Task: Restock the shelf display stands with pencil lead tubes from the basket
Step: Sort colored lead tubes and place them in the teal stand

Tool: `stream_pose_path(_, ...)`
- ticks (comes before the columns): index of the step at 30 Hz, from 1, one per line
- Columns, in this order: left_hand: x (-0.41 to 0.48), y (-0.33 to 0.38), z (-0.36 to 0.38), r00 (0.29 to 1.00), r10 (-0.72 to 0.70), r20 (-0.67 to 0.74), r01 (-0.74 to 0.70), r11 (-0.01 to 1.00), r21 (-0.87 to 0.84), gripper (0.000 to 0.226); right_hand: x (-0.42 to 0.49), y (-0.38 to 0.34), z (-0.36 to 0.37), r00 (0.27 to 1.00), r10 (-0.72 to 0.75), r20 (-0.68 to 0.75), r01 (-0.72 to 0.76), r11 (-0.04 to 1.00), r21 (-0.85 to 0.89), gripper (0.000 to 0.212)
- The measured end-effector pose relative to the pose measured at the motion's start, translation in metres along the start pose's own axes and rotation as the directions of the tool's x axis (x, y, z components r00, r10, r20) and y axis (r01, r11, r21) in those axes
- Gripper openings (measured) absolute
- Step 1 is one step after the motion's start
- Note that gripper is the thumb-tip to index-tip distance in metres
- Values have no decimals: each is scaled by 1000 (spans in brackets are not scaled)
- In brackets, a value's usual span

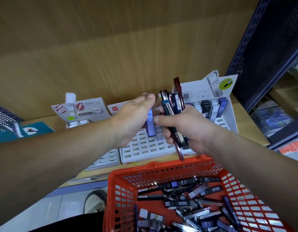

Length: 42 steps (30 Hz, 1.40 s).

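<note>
A bunch of tubes sits in the fingers of the right hand, and one tube stands just left of them. The stand lies under the fingers, with the basket nearer than them.

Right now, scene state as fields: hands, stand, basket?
left hand: fingers straight, beside an upright purple tube; contact unclear
right hand: grips a bundle of tubes
display stand: white, most front slots empty
standing tubes: a few, slotted at the stand's back right
basket: red, below the stand
loose tubes: many, lying in the basket
</note>
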<state>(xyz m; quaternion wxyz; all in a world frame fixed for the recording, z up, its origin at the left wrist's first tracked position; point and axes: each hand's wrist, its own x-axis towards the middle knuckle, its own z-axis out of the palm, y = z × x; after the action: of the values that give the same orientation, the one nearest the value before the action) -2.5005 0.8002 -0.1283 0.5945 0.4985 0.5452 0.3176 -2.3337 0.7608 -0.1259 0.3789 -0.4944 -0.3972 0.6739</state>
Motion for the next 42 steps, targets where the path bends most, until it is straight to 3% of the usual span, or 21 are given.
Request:
stream_pose_path(5, -9, -5, -7, 998, 14, 55, -27, 965, 259, 39, 6, -1, 2, 1000, 7, 4, -7, 1000, 31, 25)
stream_pose_path(9, -1, -24, -15, 991, 85, -106, -33, 907, 421, 30, 10, 3, 15, 994, -33, -103, 37, 999, 36, 18)
stream_pose_path(12, 3, -33, -31, 970, 186, -157, -55, 796, 603, 24, 12, 5, 17, 991, -78, -107, 76, 997, -26, 24)
stream_pose_path(18, -18, -40, -37, 997, 75, -23, -35, 683, 729, 18, -8, 21, 7, 995, -94, -43, 88, 987, -138, 17)
stream_pose_path(23, -49, -27, -11, 1000, -5, 14, -4, 797, 604, 19, -33, 31, 9, 994, 52, 93, -49, 998, -26, 12)
stream_pose_path(26, -70, -2, -6, 999, -20, -29, 32, 868, 496, 19, -46, 20, 7, 990, 64, 129, -70, 997, 45, 6)
stream_pose_path(29, -103, 22, -9, 997, -27, -67, 51, 921, 387, 14, -59, 2, 19, 996, 58, 69, -68, 985, 158, 4)
stream_pose_path(32, -143, 36, -6, 995, -100, -7, 97, 948, 303, 32, -66, -17, 37, 998, 60, -20, -53, 965, 257, 3)
stream_pose_path(35, -175, 38, -8, 999, -51, 12, 46, 963, 266, 32, -72, -34, 67, 997, 57, -52, -35, 935, 354, 7)
stream_pose_path(37, -186, 37, -21, 1000, -7, -19, 11, 983, 185, 31, -78, -44, 92, 999, 42, -32, -28, 935, 353, 8)
stream_pose_path(39, -196, 37, -44, 1000, -19, -14, 21, 993, 115, 31, -82, -49, 114, 998, 50, -41, -36, 959, 282, 23)
stream_pose_path(42, -212, 38, -78, 999, -40, 31, 39, 998, 49, 24, -89, -56, 135, 988, 4, -156, 12, 995, 101, 31)
